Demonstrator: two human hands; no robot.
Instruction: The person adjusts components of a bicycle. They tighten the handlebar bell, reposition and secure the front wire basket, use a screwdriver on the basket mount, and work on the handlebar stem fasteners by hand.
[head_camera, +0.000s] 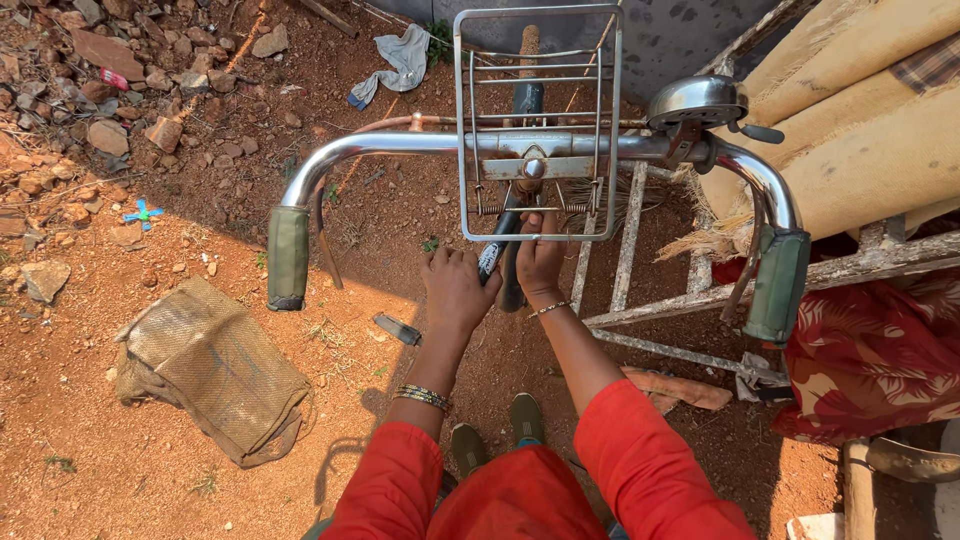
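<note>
**Both hands at the front wheel, under the basket**

Down in the middle of the frame, the left hand (455, 290) is curled into a loose fist against the dark front tyre (497, 262), knuckles up, and seems to be gripping something at the tyre's side, though the fingers are tucked out of sight. Just beside it, the right hand (540, 262) is closed around the tyre from the other side, fingertips reaching up under the wire basket (538, 120). Both wrists carry bangles, and the red sleeves (640, 460) fill the bottom of the frame.

Above the hands, the chrome handlebar (400, 145) runs across the upper half of the frame, with a green grip (288, 257) at centre left and another at centre right. A shiny bell (695, 100) sits on the bar at upper right.

On the red dirt at lower left lies a crumpled sack (210, 365). Stones are scattered across the upper left, and a grey rag (400, 58) lies near the top centre. A wooden frame (700, 295) leans at the right, beside red patterned cloth (870, 350).
</note>
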